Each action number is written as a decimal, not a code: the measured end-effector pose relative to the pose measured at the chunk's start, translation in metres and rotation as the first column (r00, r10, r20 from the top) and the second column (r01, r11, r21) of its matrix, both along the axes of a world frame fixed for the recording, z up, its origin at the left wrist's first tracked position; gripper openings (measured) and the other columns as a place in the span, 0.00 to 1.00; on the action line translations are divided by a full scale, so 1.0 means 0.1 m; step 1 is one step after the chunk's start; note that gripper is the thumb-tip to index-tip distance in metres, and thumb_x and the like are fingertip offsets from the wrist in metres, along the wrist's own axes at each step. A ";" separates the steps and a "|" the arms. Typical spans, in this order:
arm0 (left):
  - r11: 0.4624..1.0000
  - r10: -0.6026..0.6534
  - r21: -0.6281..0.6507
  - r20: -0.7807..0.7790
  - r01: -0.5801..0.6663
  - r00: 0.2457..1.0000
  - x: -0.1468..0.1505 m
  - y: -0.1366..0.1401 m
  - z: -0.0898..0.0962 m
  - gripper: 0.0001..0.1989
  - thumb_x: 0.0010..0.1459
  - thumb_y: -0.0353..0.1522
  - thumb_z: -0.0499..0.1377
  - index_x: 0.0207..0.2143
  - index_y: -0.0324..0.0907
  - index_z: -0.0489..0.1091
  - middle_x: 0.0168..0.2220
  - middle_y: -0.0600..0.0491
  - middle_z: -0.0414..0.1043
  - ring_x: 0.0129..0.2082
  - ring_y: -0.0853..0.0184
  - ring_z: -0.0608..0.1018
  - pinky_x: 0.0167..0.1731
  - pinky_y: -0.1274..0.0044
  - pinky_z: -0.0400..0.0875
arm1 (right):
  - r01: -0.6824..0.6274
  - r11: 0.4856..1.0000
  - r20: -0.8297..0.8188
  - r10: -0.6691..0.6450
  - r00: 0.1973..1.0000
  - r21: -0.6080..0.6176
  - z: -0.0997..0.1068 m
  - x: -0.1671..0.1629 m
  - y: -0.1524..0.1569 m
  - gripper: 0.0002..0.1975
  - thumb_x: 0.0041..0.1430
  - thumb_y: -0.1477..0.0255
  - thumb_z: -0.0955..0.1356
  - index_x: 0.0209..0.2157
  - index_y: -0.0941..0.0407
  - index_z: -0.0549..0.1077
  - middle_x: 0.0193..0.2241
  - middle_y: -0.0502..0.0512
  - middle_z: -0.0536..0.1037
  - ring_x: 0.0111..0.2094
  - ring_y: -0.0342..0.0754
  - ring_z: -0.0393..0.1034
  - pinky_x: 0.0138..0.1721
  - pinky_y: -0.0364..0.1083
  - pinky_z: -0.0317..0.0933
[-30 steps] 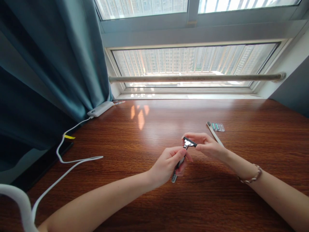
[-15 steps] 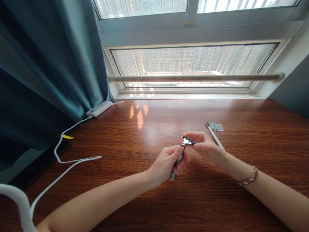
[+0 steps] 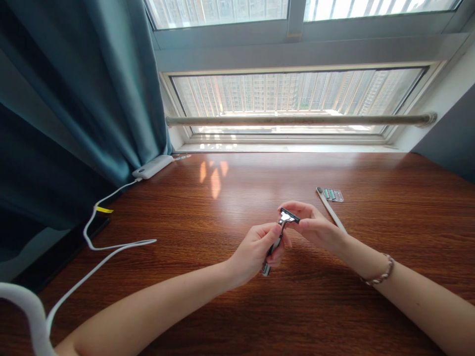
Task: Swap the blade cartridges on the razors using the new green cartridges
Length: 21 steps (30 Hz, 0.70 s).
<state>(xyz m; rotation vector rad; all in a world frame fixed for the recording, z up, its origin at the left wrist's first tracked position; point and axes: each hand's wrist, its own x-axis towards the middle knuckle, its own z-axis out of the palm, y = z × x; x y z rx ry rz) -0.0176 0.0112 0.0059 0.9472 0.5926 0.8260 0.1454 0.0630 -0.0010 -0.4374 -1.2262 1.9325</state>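
Note:
A razor (image 3: 285, 216) with a black and silver handle is held up over the brown wooden table, its head tilted toward the upper right. My left hand (image 3: 256, 249) wraps round the handle, thumb on top near the neck. At the razor's head, my right hand (image 3: 309, 222) grips its edges between thumb and fingers; some fingertips are hidden behind the head. Beyond my right wrist lies a toothbrush (image 3: 332, 210) with a pale handle and dark bristles. Touching or close beside its head is a clear tray of razor blade cartridges (image 3: 333, 195) with green strips.
A white power bank or adapter (image 3: 153, 167) sits at the back left by the blue curtain (image 3: 122, 89). Its white cable (image 3: 111, 247) loops over the table's left side. A thick white curved tube (image 3: 27, 309) stands at the lower left. A window with a rail (image 3: 297, 120) lies behind.
Almost nothing differs. My right hand's fingers have shifted very slightly leftward at the razor's head, and my left hand holds the handle in the same place.

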 end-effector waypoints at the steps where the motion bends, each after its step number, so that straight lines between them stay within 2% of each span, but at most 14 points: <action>1: 1.000 0.000 0.002 -0.006 0.000 1.000 0.00 0.00 0.00 0.18 0.56 0.43 0.49 0.27 0.35 0.63 0.13 0.60 0.52 0.13 0.79 0.52 0.15 0.82 0.45 | 0.005 1.000 0.008 -0.005 1.000 -0.004 0.00 0.00 0.00 0.17 0.42 0.74 0.71 0.39 0.56 0.72 0.32 0.52 0.74 0.34 0.43 0.67 0.39 0.44 0.58; 13: 1.000 0.002 -0.020 -0.084 -0.004 0.996 -0.02 0.01 0.01 0.19 0.55 0.45 0.49 0.27 0.37 0.63 0.13 0.61 0.50 0.13 0.79 0.50 0.15 0.82 0.42 | 0.067 0.998 0.045 -0.066 0.997 -0.016 -0.01 0.00 0.03 0.16 0.38 0.73 0.72 0.35 0.57 0.73 0.30 0.52 0.75 0.33 0.44 0.67 0.39 0.44 0.59; 21: 1.000 0.007 0.010 -0.070 -0.006 0.998 -0.02 0.03 0.01 0.18 0.56 0.43 0.48 0.28 0.36 0.64 0.14 0.60 0.50 0.14 0.78 0.52 0.16 0.82 0.44 | 0.045 0.999 0.021 -0.044 0.999 -0.028 -0.01 0.00 0.03 0.16 0.40 0.74 0.71 0.36 0.56 0.73 0.30 0.52 0.75 0.32 0.43 0.67 0.37 0.43 0.59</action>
